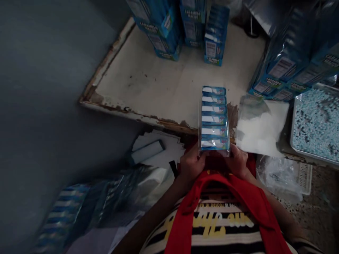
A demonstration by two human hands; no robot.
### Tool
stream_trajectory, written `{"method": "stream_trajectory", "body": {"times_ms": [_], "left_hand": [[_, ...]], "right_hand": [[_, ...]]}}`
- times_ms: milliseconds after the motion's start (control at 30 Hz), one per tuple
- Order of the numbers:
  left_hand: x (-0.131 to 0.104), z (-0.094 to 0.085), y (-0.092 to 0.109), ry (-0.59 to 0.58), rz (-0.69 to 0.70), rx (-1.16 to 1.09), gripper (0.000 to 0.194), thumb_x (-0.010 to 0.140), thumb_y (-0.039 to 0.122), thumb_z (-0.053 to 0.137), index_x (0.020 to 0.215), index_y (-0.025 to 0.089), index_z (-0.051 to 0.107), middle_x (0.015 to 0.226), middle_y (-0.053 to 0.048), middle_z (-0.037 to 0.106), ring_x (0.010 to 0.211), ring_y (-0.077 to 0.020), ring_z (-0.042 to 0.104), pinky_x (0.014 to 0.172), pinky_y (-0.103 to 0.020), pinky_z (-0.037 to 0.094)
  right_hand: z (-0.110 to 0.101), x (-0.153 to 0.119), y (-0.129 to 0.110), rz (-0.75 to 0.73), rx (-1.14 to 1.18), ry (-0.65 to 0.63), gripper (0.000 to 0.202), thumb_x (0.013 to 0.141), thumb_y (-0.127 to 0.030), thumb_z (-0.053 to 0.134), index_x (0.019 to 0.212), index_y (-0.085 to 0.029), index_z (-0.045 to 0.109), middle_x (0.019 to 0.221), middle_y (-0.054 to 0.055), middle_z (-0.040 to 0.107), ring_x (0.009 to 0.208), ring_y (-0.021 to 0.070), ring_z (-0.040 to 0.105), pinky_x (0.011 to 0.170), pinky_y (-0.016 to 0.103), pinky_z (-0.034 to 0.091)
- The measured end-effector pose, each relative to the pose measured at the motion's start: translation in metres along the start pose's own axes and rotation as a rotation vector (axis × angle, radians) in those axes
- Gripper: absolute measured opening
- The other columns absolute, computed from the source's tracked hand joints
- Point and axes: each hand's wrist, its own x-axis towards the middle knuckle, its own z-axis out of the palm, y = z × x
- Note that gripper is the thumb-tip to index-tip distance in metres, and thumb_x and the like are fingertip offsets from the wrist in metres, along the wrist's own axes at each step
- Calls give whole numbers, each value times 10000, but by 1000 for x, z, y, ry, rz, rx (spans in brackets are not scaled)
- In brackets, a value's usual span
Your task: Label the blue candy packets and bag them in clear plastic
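A pack of several blue-and-white candy boxes (214, 119), lined up in a row inside clear plastic, lies over the near edge of the worktable. My left hand (192, 161) is closed on the near left corner of its wrapping. At the near right corner my right hand (237, 160) grips the same plastic, thumb toward the pack. Some of the fingers are hidden under the wrapping. To the right of the pack a sheet of clear plastic (261, 127) lies on the table edge.
The pale worktable (159, 88) has a worn raised rim. Stacked blue caramel boxes (194, 26) stand at the back, with wrapped stacks (282, 70) on the right. A metal tray (292, 130) holds small pale-blue pieces. Below are a white basket (305, 178) and blurred blue packs (66, 208).
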Motion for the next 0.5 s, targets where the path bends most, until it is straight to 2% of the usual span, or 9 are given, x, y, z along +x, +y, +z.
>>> {"method": "stream_trajectory", "body": {"times_ms": [67,100,133,200,267,300,367,433,500], "left_hand": [[2,-2,3,-42,-96,-53,146,921,331,709,842,225,770,748,-46,788,758,-225,777,777,-288,626],[4,-5,5,-73,-161,-92,139,894,360,751,882,224,776,797,-52,803,818,-240,789,825,-312,635],[5,-11,7,-104,-236,-151,222,849,398,811,979,219,785,882,-62,822,886,-257,797,870,-337,640],[10,-25,13,-150,-418,-362,651,745,497,912,1302,220,720,1130,-95,826,1025,-288,796,925,-383,646],[16,-39,21,-191,-633,-690,970,737,642,892,1543,234,540,1305,-136,779,1117,-316,784,932,-420,656],[21,-45,25,-222,-732,-863,994,781,701,836,1588,239,484,1332,-149,768,1135,-324,781,934,-433,659],[32,-51,33,-287,-880,-1123,897,869,737,735,1575,236,499,1307,-147,778,1148,-327,779,974,-445,650],[46,-49,43,-312,-945,-1235,799,875,641,792,1518,226,563,1290,-119,789,1177,-317,769,1048,-432,620],[57,-42,53,-316,-984,-1244,748,825,475,889,1472,230,604,1313,-87,784,1206,-306,758,1089,-416,601]], "right_hand": [[-1,0,1,52,4,-55,251,912,-238,691,1138,-219,797,869,49,841,731,193,795,701,242,595],[-3,0,0,87,19,-88,286,912,-274,714,1184,-222,784,897,51,845,760,204,801,711,257,605],[-7,0,0,128,48,-124,356,906,-321,750,1250,-228,759,935,52,847,793,218,807,725,278,618],[-20,1,0,222,171,-192,614,853,-431,851,1406,-247,659,1028,58,847,871,248,813,771,337,647],[-35,5,1,300,377,-226,878,777,-552,923,1512,-264,539,1151,89,828,971,276,808,845,413,665],[-41,8,2,323,489,-225,946,770,-622,913,1542,-270,493,1238,117,801,1042,289,797,892,451,665],[-50,14,2,324,657,-210,948,836,-753,794,1582,-288,440,1460,170,684,1237,317,737,1013,516,633],[-51,22,-2,247,714,-246,897,915,-824,634,1614,-303,422,1628,170,538,1434,337,612,1160,556,548],[-49,28,-8,134,696,-323,886,962,-810,568,1660,-298,381,1693,151,466,1541,337,502,1264,560,452]]}}
